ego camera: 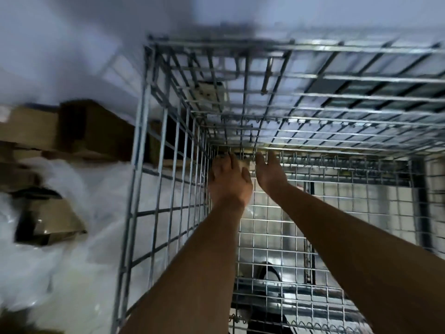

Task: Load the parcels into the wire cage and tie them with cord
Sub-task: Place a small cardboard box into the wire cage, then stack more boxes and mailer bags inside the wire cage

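Both bare arms reach deep into the wire cage [313, 97], toward its far lower-left corner. The left hand [228, 182] has its fingers curled over a small pale parcel [245, 165] wedged against the mesh there, and the right hand [271, 173] stands just beside it, palm turned inward, fingers straight and loosely spread, gripping nothing. Outside the cage to the left lie brown cardboard boxes [84, 128] and a crumpled sheet of clear plastic [72, 249], all blurred; whether any cord is present I cannot tell.
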The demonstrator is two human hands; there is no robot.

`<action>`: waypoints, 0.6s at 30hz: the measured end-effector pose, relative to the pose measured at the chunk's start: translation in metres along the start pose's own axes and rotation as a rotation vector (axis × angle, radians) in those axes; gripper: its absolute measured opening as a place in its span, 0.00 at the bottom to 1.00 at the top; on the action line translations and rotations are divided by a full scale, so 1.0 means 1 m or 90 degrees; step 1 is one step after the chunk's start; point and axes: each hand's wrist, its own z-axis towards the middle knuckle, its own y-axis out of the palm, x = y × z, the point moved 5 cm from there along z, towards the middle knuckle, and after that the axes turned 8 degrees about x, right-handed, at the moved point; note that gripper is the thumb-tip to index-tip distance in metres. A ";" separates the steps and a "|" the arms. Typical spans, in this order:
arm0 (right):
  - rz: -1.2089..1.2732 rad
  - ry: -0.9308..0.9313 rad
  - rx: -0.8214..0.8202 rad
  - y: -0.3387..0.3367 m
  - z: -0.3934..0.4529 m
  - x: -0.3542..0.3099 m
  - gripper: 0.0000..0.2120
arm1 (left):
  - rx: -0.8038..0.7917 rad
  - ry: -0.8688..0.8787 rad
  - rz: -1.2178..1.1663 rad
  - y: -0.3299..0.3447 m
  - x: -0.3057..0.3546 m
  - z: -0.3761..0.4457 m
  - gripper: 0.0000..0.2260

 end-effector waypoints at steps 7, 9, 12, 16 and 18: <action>-0.184 -0.198 -0.040 -0.134 -0.100 -0.157 0.24 | 0.012 0.020 -0.021 -0.240 0.071 -0.019 0.24; -0.248 -0.266 -0.001 -0.177 -0.160 -0.210 0.26 | 0.045 0.068 0.000 -0.330 0.073 -0.046 0.24; -0.287 -0.363 -0.008 -0.202 -0.208 -0.270 0.29 | 0.074 0.066 -0.039 -0.415 0.062 -0.062 0.25; -0.268 -0.554 0.058 -0.241 -0.297 -0.402 0.29 | 0.253 0.045 -0.038 -0.576 0.028 -0.103 0.28; -0.277 -0.608 0.056 -0.242 -0.349 -0.455 0.30 | 0.288 0.032 -0.021 -0.635 -0.005 -0.138 0.29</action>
